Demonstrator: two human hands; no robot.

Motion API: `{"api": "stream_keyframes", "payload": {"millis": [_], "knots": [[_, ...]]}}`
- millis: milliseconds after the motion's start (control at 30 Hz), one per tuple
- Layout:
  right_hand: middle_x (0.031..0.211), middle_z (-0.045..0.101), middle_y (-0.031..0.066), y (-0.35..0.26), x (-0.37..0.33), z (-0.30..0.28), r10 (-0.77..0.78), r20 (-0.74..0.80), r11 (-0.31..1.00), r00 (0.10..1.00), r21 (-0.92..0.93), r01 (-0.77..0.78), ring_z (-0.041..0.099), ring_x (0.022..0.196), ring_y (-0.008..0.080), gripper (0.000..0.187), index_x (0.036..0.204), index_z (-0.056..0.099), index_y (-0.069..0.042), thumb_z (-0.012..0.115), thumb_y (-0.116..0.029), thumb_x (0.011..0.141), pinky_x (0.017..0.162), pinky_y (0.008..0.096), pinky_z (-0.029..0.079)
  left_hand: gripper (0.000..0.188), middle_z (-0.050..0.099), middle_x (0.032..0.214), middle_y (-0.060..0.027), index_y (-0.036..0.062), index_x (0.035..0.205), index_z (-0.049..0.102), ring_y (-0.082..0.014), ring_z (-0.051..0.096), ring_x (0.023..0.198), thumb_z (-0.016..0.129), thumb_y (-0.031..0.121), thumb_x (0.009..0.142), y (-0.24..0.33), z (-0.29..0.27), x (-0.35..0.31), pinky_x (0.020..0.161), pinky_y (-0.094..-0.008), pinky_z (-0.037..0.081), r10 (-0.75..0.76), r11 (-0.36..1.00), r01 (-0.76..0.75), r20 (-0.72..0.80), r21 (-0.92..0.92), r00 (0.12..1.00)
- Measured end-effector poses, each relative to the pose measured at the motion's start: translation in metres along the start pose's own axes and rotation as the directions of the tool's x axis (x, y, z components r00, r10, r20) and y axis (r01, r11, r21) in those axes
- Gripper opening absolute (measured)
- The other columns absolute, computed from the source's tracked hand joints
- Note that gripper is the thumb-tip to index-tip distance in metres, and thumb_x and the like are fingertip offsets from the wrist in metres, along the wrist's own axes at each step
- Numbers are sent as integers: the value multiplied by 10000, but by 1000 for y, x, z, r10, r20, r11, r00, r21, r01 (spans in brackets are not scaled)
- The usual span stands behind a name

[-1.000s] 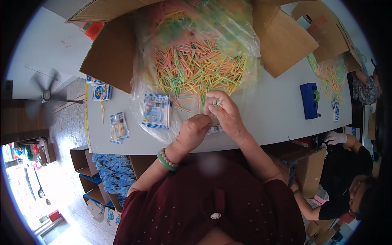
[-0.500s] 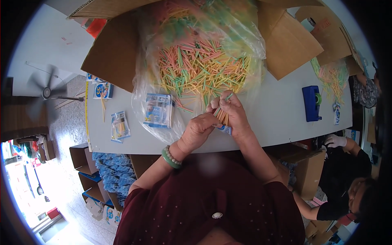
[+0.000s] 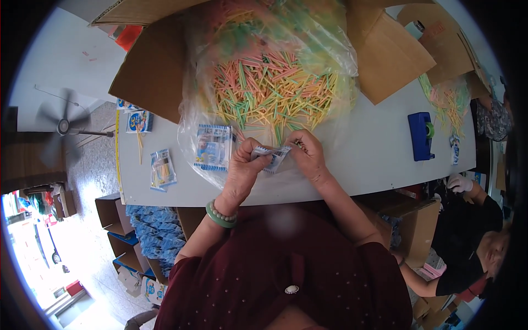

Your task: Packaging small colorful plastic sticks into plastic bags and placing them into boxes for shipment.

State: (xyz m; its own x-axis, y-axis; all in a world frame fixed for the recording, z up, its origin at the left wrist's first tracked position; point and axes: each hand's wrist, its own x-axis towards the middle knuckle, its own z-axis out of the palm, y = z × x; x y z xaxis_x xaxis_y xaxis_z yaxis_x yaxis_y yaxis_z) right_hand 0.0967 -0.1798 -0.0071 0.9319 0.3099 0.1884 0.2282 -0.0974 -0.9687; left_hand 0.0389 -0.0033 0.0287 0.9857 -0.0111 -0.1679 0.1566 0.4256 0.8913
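Note:
My left hand (image 3: 246, 165), with a beaded bracelet and a green bangle at the wrist, pinches a small clear-and-blue plastic packet (image 3: 278, 157). My right hand (image 3: 309, 159) is closed around a bundle of thin coloured sticks (image 3: 300, 145), mostly hidden by the fingers, and touches the packet's right end. Just beyond both hands, a heap of pink, yellow and green sticks (image 3: 269, 93) spills from a clear plastic bag (image 3: 190, 99). A stack of flat blue-and-white packets (image 3: 213, 149) lies beside my left hand.
A filled packet (image 3: 162, 169) lies on the white table (image 3: 368, 159) at left. At right stand a blue tape dispenser (image 3: 421, 136) and another pile of sticks (image 3: 448, 104). Cardboard flaps (image 3: 390, 60) flank the bag. A co-worker (image 3: 467, 236) with a white glove is at right.
My hands have moved apart. The left has shifted left and now holds the packet spread out; the stick bundle sits deeper inside my right hand. The co-worker's head and glove moved slightly.

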Motion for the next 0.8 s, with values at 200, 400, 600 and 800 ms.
{"api": "stream_keyframes", "payload": {"millis": [200, 400, 600, 800], "knots": [[783, 585, 93, -8, 8, 3, -193, -18, 953, 981, -241, 183, 573, 692, 186, 92, 924, 565, -23, 590, -15, 837, 637, 297, 457, 215, 664, 960, 0, 87, 1049, 620, -63, 580, 867, 560, -34, 882, 8, 12, 1, 772, -231, 476, -83, 995, 80, -50, -57, 995], [908, 622, 103, 0, -4, -3, -185, -161, 975, 969, -151, 161, 614, 830, 230, 123, 997, 595, 2, 564, -47, 888, 727, 332, 495, 200, 627, 1006, -3, 17, 1086, 636, -88, 550, 892, 537, 106, 937, -3, 16, 10, 811, -266, 454, -12, 948, 37, -81, 317, 997], [849, 618, 170, 21, 8, 25, -306, -41, 912, 951, -298, 281, 596, 803, 378, 200, 952, 546, -55, 590, -115, 767, 685, 468, 453, 264, 600, 1086, -118, 7, 1122, 565, -222, 567, 963, 539, 50, 863, -14, -19, 14, 859, -371, 462, 45, 966, 37, -307, 256, 951], [755, 587, 143, 26, 3, 29, -177, -61, 928, 982, -343, 146, 595, 752, 342, 133, 895, 554, -63, 588, -135, 789, 695, 456, 421, 328, 359, 1438, -189, 3, 1201, 587, -344, 562, 1116, 550, 169, 920, -21, -66, 37, 827, -402, 547, 31, 791, -203, 294, 577, 955]]}}
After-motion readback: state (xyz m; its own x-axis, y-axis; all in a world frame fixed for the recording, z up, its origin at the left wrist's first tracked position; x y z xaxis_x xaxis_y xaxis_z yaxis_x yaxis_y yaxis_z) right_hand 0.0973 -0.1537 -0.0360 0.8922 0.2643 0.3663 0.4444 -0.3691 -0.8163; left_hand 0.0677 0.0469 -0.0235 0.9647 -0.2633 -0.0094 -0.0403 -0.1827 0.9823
